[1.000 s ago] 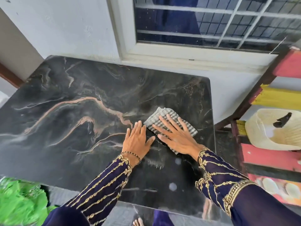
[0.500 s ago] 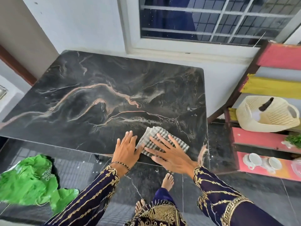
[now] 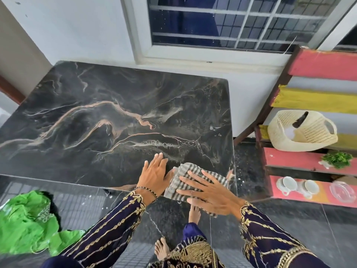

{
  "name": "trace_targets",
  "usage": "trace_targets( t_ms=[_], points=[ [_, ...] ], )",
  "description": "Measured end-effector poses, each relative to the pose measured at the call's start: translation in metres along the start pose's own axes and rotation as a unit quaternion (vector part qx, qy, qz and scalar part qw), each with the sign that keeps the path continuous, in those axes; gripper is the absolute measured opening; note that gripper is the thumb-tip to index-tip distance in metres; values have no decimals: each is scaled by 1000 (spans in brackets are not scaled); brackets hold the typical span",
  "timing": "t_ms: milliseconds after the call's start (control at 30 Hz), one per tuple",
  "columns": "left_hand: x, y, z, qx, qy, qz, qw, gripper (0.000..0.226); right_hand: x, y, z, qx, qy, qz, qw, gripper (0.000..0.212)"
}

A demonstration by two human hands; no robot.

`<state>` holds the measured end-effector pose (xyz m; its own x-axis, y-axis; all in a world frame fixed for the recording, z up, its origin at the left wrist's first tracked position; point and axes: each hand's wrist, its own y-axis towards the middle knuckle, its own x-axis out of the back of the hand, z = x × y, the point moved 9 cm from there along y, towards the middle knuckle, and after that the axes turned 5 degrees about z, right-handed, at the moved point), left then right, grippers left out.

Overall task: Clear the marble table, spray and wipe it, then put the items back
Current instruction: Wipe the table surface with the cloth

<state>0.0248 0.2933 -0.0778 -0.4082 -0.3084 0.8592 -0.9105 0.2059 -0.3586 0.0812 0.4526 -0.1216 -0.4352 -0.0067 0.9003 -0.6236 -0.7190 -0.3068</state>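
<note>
The black marble table (image 3: 116,117) with orange veins fills the middle of the view and has nothing standing on it. A grey-and-white checked cloth (image 3: 180,176) lies at the table's near right corner, partly hanging over the near edge. My right hand (image 3: 210,192) presses flat on the cloth with fingers spread. My left hand (image 3: 154,176) rests flat on the marble just left of the cloth, its thumb touching the cloth's edge. Wet streaks and droplets show on the marble beyond the hands.
A red and yellow wooden shelf (image 3: 309,163) stands to the right, holding a cream basket (image 3: 301,132), green leaves (image 3: 338,159), white cups (image 3: 297,185) and a clear dish (image 3: 342,191). A green bag (image 3: 27,223) lies on the dark floor at lower left. A white wall and barred window (image 3: 231,22) stand behind the table.
Both hands have drawn the cloth back toward the table's near right edge, so part of it now overhangs. The view has pulled back, revealing more floor and my feet.
</note>
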Motion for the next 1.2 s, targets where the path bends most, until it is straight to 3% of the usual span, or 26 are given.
trace_targets(
  t_ms=[467,767,933,1067,1200],
  points=[
    [6,107,-46,-26,-32,-15,999,67,73,82,-169,-61,-23,-7,998,52],
    [46,259,-78,4,20,-5,1000,115,133,156,-289,-60,-20,-24,998,58],
    [70,318,-75,81,105,43,990,155,165,191,-339,-67,-11,-29,997,60],
    [66,335,-70,120,145,111,976,160,188,214,-372,-80,-6,-40,996,66],
    [58,340,-69,125,175,144,966,158,208,235,-402,-100,0,-51,994,58]
  ],
)
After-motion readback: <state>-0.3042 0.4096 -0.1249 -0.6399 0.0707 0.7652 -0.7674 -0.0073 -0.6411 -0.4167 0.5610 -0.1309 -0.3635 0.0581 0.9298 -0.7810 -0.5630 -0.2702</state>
